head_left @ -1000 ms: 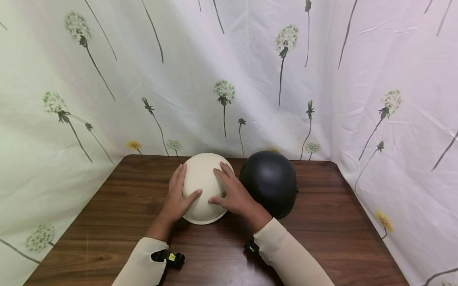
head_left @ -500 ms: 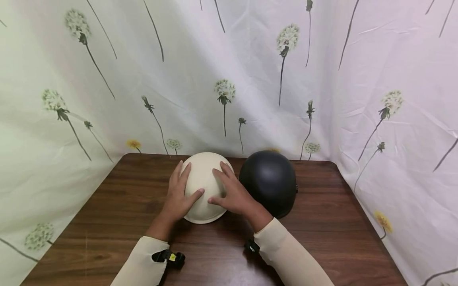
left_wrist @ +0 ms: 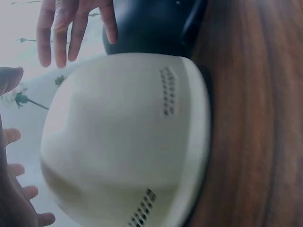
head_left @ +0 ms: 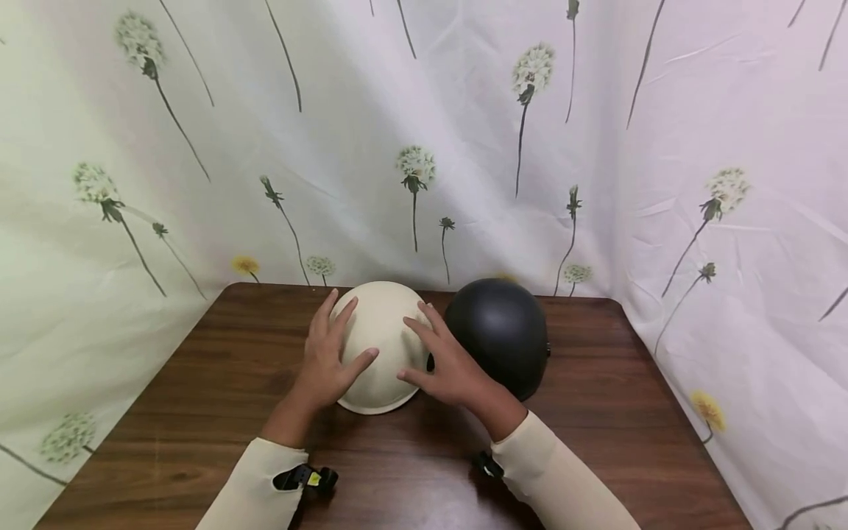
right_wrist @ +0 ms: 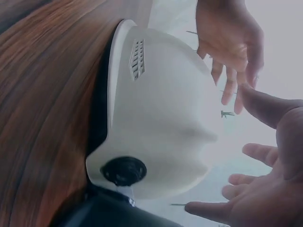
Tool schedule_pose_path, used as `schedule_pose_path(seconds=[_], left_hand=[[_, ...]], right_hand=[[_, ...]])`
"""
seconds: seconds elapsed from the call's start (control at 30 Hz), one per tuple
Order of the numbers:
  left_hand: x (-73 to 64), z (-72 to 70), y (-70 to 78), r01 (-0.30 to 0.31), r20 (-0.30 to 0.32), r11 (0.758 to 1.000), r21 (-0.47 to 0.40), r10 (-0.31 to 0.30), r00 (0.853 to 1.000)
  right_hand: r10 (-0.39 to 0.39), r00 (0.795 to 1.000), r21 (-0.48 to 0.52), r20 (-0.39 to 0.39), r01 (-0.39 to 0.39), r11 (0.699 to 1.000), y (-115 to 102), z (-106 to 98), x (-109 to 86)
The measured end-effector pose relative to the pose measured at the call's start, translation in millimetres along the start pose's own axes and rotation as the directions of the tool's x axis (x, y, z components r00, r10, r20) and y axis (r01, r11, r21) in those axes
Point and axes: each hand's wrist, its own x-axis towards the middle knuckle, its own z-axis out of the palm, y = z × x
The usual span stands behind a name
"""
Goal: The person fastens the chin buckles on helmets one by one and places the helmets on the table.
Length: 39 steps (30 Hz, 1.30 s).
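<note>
A cream helmet (head_left: 380, 331) sits dome-up on the wooden table, with slotted vents and a black round side knob (right_wrist: 124, 171) visible in the right wrist view. My left hand (head_left: 324, 368) hovers over its left side, fingers spread. Over the right side, my right hand (head_left: 450, 364) is spread likewise. Both wrist views show gaps between the helmet and the hands, so neither grips it. A black helmet (head_left: 500, 331) stands dome-up just to the right, close against the cream one. Part of its near left side is hidden behind my right hand.
The dark wooden table (head_left: 232, 383) has its back edge against a white curtain (head_left: 344, 147) printed with dandelions. More curtain hangs along the left and right sides. A black strapped device (head_left: 318, 480) is on my left wrist.
Both hands have come off the cream helmet, fingers spreading. My right hand has shifted slightly right, while the left has moved a little left. Both helmets stay put.
</note>
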Motion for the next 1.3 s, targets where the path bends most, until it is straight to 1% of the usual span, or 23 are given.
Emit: schedule_pose_path(seconds=[0.1, 0.2, 0.37, 0.47, 0.6, 0.7, 0.77, 0.87, 1.03, 1.1, 1.23, 1.3], left_hand=[[2.8, -2.7, 5.3, -0.023, -0.011, 1.0, 0.008, 0.023, 1.0], [5.3, -5.8, 11.5, -0.034, -0.008, 0.999, 0.028, 0.034, 0.999], [9.6, -10.9, 25.9, -0.031, 0.023, 0.997, 0.074, 0.03, 0.999], [10.9, -12.1, 35.4, -0.04, 0.029, 0.993, 0.107, 0.037, 0.999], [10.4, -11.0, 45.7, -0.061, 0.031, 0.988, 0.139, 0.058, 0.998], [10.9, -9.6, 52.4, -0.073, 0.045, 0.988, 0.137, 0.067, 0.997], [11.8, -8.7, 56.6, -0.077, 0.053, 0.988, 0.133, 0.071, 0.996], [13.7, -6.9, 60.9, -0.091, 0.046, 0.987, 0.133, 0.085, 0.995], [15.8, -1.7, 67.6, -0.106, 0.045, 0.985, 0.137, 0.101, 0.994], [15.8, 1.3, 70.6, -0.106, 0.059, 0.985, 0.137, 0.099, 0.993], [15.2, 7.7, 76.6, -0.1, 0.084, 0.988, 0.117, 0.09, 0.992], [16.0, 10.0, 80.0, -0.103, 0.087, 0.989, 0.108, 0.094, 0.992]], right_hand=[[-0.038, 0.998, -0.023, -0.049, 0.037, 0.999, -1.0, -5.3, -7.4], [-0.063, 0.995, -0.053, -0.083, 0.058, 0.997, -0.5, -11.2, -15.1], [-0.059, 0.99, -0.098, -0.129, 0.047, 0.994, 6.7, -20.6, -27.6], [-0.077, 0.984, -0.127, -0.16, 0.057, 0.99, 13.3, -25.3, -35.9], [-0.132, 0.968, -0.152, -0.215, 0.1, 0.983, 21.0, -31.2, -47.1], [-0.155, 0.952, -0.169, -0.264, 0.112, 0.979, 25.5, -36.7, -54.6], [-0.153, 0.943, -0.181, -0.297, 0.101, 0.978, 28.8, -40.7, -59.7], [-0.138, 0.926, -0.197, -0.352, 0.07, 0.978, 35.9, -45.3, -66.8], [-0.106, 0.897, -0.181, -0.43, 0.029, 0.983, 48.7, -49.6, -78.5], [-0.093, 0.891, -0.173, -0.444, 0.017, 0.985, 52.1, -51.0, -82.8], [-0.076, 0.889, -0.174, -0.451, -0.004, 0.985, 56.8, -53.6, -90.2], [-0.076, 0.886, -0.173, -0.457, -0.005, 0.985, 58.4, -55.6, -93.4]])
